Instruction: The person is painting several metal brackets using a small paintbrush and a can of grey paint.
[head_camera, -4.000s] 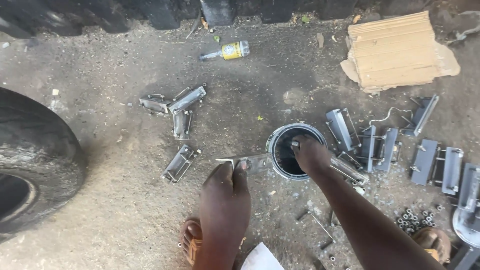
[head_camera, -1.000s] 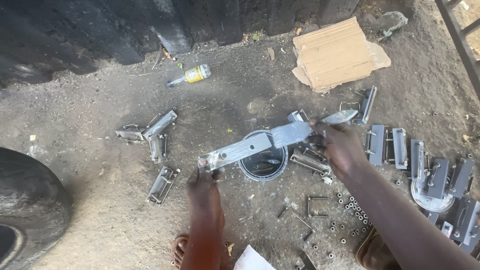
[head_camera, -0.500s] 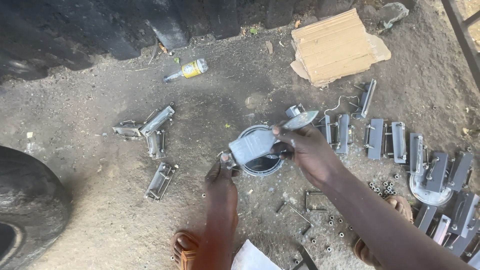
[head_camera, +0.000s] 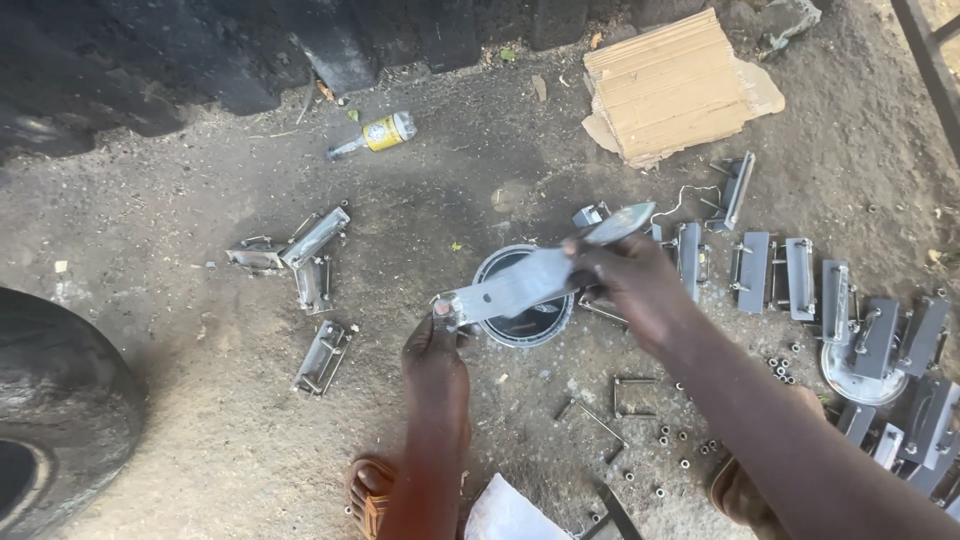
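Ground (head_camera: 200, 420) is bare packed dirt, pretty gritty, and a big black tyre (head_camera: 55, 400) takes up the lower left corner. Up top right there's a stack of torn cardboard (head_camera: 670, 85) lying flat. Along the right side a whole row of grey metal brackets (head_camera: 770, 270) sits side by side on the dirt, with a smaller bunch of brackets (head_camera: 300, 250) well apart over on the left. In the middle there's a round dark tin (head_camera: 522, 300) standing on the ground, and right above it both hands hold a long flat metal bar (head_camera: 530, 280), tilted so its right end is higher. Right hand (head_camera: 630, 285) has its fingers wrapped closed around the bar's upper part, while the left hand (head_camera: 435, 345) pinches the lower left end between closed fingers. A small bottle with a yellow label (head_camera: 375, 133) lies on its side near the dark wall up top. Loose nuts (head_camera: 670, 445) and a U-shaped bolt (head_camera: 632, 395) are scattered on the dirt under the right forearm.
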